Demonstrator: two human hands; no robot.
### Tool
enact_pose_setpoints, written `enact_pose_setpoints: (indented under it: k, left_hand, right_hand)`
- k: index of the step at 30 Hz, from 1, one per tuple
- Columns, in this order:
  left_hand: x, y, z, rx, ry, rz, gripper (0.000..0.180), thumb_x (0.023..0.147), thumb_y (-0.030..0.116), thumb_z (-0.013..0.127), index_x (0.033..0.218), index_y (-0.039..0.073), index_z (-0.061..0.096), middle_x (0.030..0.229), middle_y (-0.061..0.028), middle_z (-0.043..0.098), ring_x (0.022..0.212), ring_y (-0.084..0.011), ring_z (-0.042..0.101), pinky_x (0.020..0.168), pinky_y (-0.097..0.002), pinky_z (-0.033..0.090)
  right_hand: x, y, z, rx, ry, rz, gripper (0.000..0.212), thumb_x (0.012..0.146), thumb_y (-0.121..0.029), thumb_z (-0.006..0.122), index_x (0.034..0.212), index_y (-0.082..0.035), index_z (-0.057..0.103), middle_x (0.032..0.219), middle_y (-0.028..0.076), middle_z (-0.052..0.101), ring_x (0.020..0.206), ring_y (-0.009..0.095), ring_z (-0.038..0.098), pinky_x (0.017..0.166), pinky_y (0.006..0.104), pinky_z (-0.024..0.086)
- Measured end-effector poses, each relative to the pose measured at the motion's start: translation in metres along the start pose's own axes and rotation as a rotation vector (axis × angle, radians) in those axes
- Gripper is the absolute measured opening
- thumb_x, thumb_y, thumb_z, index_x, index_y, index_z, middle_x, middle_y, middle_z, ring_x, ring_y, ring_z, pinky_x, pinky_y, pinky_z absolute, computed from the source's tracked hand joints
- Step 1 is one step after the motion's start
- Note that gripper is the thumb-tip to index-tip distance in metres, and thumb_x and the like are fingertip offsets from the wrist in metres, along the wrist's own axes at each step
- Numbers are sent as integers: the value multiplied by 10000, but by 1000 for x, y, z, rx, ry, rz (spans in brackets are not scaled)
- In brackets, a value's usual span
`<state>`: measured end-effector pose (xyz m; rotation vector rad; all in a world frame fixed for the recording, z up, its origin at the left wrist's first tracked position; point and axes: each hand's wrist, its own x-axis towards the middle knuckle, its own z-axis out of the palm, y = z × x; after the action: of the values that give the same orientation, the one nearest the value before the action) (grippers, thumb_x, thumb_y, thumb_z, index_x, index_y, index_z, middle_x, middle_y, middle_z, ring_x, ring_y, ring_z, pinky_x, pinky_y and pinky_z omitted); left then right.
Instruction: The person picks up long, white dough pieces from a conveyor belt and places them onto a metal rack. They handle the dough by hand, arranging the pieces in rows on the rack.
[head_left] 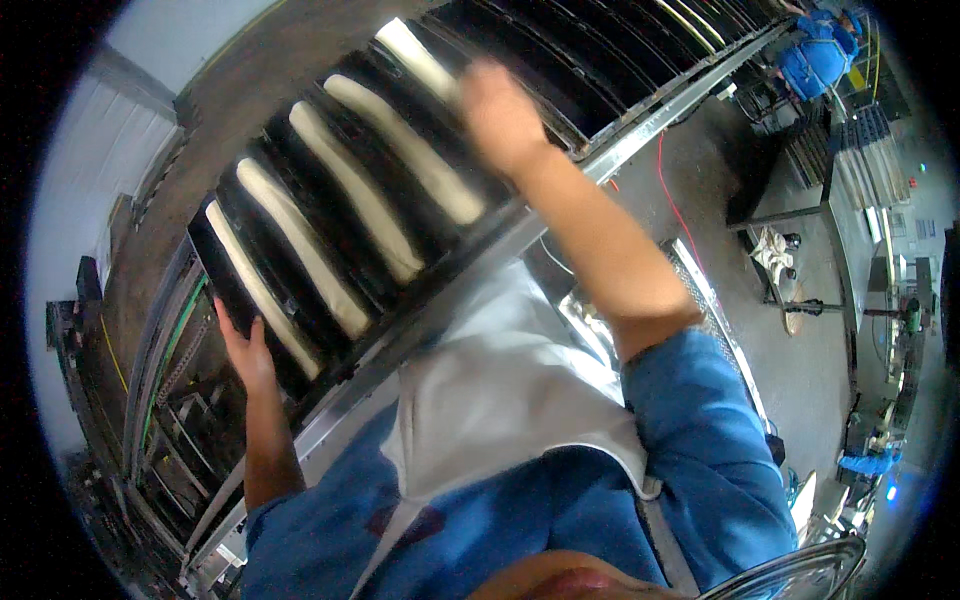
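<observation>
A long metal conveyor (640, 125) carries black trays past the person, and the nearest tray (330, 225) holds five pale dough sticks lying side by side in its channels. The left hand (245, 350) sits at the tray's near left corner, fingers wrapped up over the edge in what looks like a closed grip on the rim. The right hand (500, 115) is at the far right end of the tray, motion-blurred, over the top of the last dough stick (420, 60); I cannot tell whether its grip is closed on the rim or the fingers are merely resting there. The sticks (345, 190) run lengthwise between the two grips, the middle ones well clear of either hand. To handle the tray well, I judge that both grips should take only the metal rim, thumbs off the dough, and that the two ends should rise together and stay level so the soft sticks do not roll or slide out of their channels. Behind the right grip, well apart, a person in blue (820, 50) works at racks.
</observation>
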<state>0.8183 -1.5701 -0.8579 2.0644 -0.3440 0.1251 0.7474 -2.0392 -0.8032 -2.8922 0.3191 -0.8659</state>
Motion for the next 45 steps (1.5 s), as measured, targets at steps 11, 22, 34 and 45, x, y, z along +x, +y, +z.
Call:
enact_pose_setpoints:
  k: [11, 22, 34, 45]
  left_hand:
    - [1, -11, -13, 32, -11, 31, 716, 820, -82, 536, 1456, 59, 238, 1464, -170, 291, 1328, -249, 319, 1098, -326, 215]
    - [10, -20, -28, 640, 112, 362, 762, 797, 53, 639, 1446, 46, 240, 1453, -227, 272, 1344, -357, 271, 1108, -424, 194]
    - [-15, 214, 159, -719, -881, 182, 674, 870, 31, 562, 1442, 3, 207, 1492, -172, 233, 1378, -250, 242, 1122, -368, 200]
    - [24, 226, 294, -463, -436, -332, 977, 826, 343, 644, 1461, 13, -19, 1540, -161, -22, 1410, -306, 106, 1116, -440, 189]
  right_hand:
    - [4, -9, 39, 80, -491, 490, 780, 885, -615, 406, 1253, 71, 460, 1169, 257, 563, 1114, 395, 535, 941, 426, 439]
    - [-52, -13, 1, 211, 81, 145, 602, 789, -305, 697, 1215, 55, 470, 1242, 277, 489, 1175, 394, 472, 993, 419, 406]
    - [-416, 84, -210, -629, -129, 820, 543, 748, -265, 742, 1198, -46, 532, 1264, 175, 507, 1220, 338, 443, 1008, 463, 349]
    - [-467, 58, -215, -358, 177, 821, 414, 654, -101, 728, 999, -24, 512, 943, 177, 554, 932, 374, 548, 821, 431, 443]
